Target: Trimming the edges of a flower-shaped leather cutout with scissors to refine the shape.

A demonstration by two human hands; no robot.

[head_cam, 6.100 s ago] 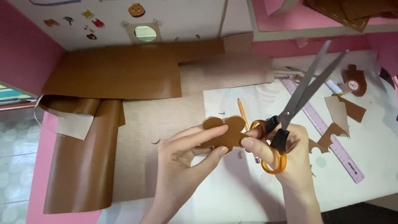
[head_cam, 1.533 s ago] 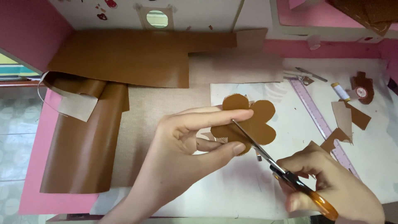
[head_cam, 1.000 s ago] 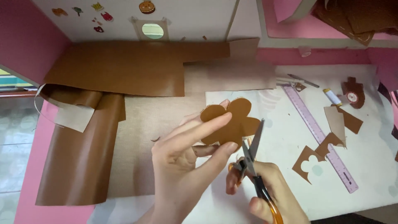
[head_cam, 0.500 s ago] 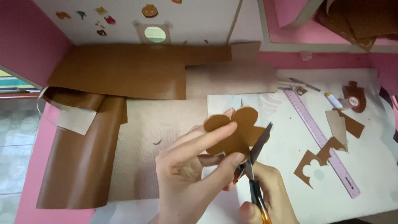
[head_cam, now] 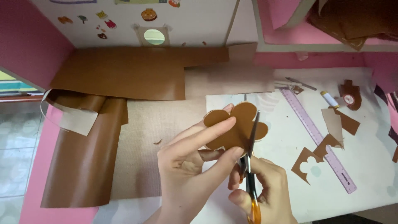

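Note:
My left hand (head_cam: 192, 164) pinches a brown lobed leather cut-out (head_cam: 238, 124) between thumb and fingers, holding it above the white mat (head_cam: 286, 182). My right hand (head_cam: 261, 186) grips orange-handled scissors (head_cam: 250, 166), blades pointing up and away from me. The blades run along the right edge of the cut-out. The scissor handles are partly hidden by my fingers and the frame's bottom edge.
A large brown leather sheet (head_cam: 120, 72) lies at the back left, with a rolled part (head_cam: 83, 157) hanging down the left. A purple ruler (head_cam: 317, 139), brown offcuts (head_cam: 309, 159), a small glue tube (head_cam: 330, 99) and a brown shape (head_cam: 350, 95) lie on the right.
My right hand has swung the scissors from a slanted reach at the right to upright under the cut-out. My left hand has turned the brown piece slightly.

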